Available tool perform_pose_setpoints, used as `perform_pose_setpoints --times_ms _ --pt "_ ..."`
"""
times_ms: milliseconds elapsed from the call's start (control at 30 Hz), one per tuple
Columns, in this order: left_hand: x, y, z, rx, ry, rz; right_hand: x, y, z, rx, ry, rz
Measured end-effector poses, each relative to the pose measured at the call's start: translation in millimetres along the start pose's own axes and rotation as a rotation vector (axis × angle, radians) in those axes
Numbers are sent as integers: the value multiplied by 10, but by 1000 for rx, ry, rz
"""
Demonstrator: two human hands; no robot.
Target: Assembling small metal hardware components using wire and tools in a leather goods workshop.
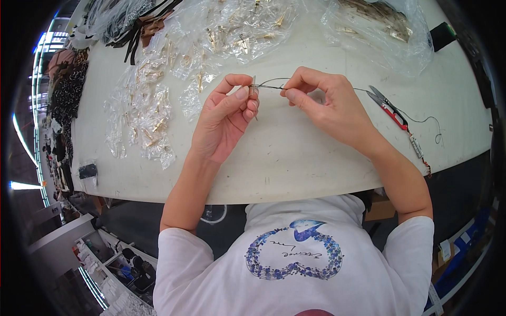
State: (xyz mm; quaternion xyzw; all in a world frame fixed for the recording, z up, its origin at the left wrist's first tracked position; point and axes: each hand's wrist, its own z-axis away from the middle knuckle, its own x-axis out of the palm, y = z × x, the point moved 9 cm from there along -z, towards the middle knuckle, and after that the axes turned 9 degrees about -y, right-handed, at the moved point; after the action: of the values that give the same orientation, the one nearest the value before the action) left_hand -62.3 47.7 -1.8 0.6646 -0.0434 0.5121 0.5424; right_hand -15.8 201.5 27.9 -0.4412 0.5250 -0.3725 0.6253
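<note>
Both hands raised over the pale surface (295, 168), near its middle. Left hand (224, 113): thumb and fingers closed in a pinch on a small tan piece (252, 90), a slim upright sliver. Right hand (332, 102): thumb and forefinger pressed together on dark cord (270, 87).

Key relation: cord spans the gap between the two grips, long axis running roughly left to right, across the tan piece's upright line. From the right grip, the piece lies to the left, level with it, near but apart; left hand is the nearer, touching it. One thin strand bows upward above the straighter ones.

Red-handled scissors (390, 109) lie right of the right hand, blades toward it. Clear plastic bags (139, 121) with gold-coloured bits spread left and beyond.

Hard to make out: most of the tan piece sits behind fingertips; how the cord meets it cannot be told. Right fingertips cover the cord's end or crossing. A dark thread trails past the scissors; whether it is the same cord, unclear.
</note>
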Motion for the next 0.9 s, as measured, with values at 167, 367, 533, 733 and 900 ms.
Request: perform_pose_setpoints --times_ms 167,367,533,733,900 --pt "20 57 15 39 -47 59 -219 116 -55 -97 54 -410" --pt "70 75 -2 60 -81 66 -225 53 -31 -156 18 -463" --pt "35 113 33 62 -35 -136 -686 -165 181 -227 299 285" --pt "-5 216 43 94 -19 -133 -1039 -29 929 45 414 655" --pt "-16 212 16 95 -26 -56 -886 176 1236 171 369 768"
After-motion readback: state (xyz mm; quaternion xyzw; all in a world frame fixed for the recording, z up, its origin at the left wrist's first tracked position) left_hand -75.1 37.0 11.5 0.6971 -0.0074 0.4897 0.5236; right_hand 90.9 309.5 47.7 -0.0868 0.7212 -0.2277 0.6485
